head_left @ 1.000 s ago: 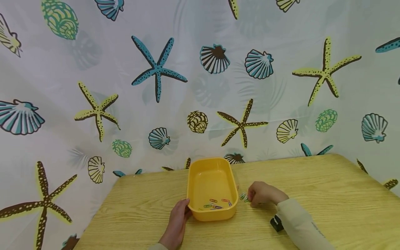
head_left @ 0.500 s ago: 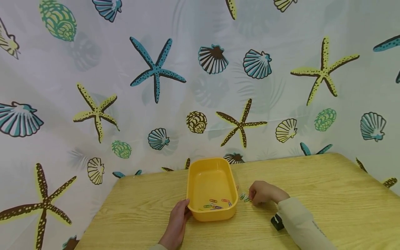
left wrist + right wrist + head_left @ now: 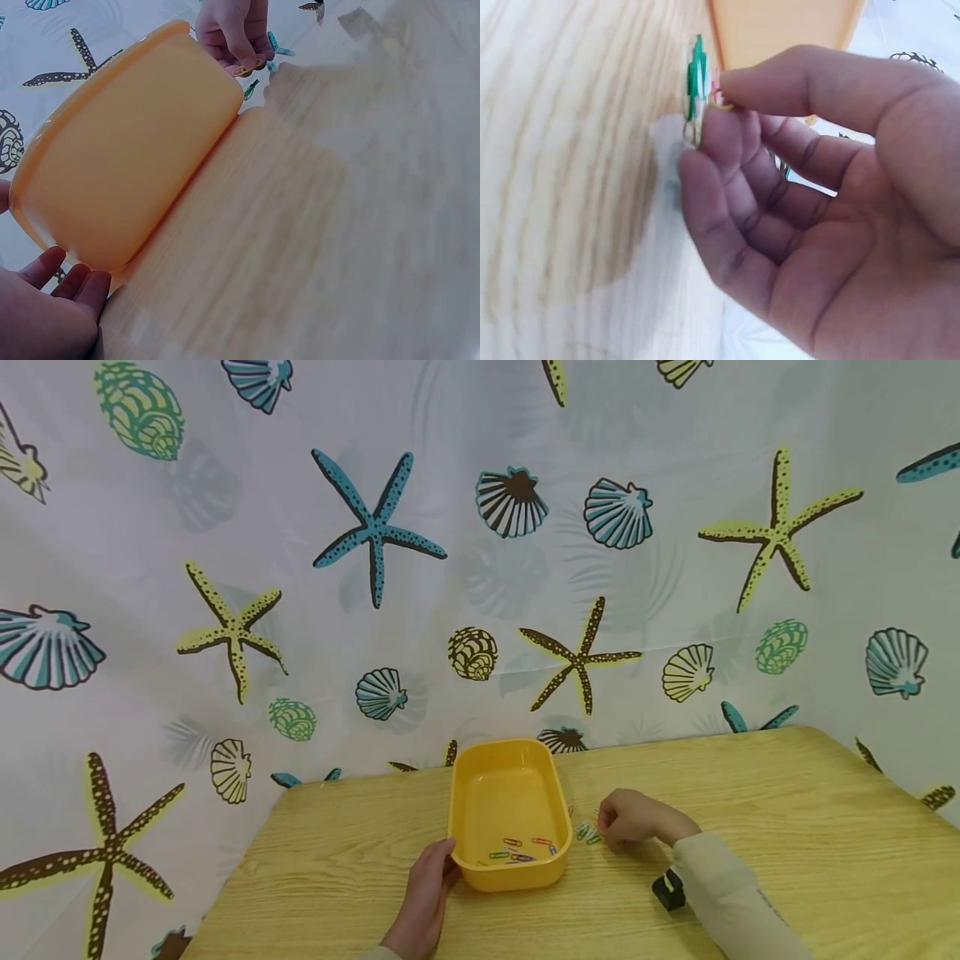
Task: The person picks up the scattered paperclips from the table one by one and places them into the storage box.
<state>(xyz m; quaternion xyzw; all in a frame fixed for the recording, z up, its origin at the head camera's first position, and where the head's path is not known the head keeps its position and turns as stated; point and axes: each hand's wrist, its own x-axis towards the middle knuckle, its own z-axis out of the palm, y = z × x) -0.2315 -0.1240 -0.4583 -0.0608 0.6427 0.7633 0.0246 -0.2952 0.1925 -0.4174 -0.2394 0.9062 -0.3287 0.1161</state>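
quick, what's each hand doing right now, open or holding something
Left hand: closed, holding the yellow tray at its near left corner.
Right hand: closed, thumb and finger pinching a yellowish paper clip.

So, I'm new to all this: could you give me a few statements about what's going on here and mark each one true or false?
1. The yellow tray has several paper clips in it. True.
2. The left hand is pinching a paper clip. False: it holds the side of the tray.
3. The right hand pinches a yellowish clip. True.
4. Every clip is inside the tray. False: loose clips lie on the table beside it.
5. The cloth behind the table shows starfish and shells. True.
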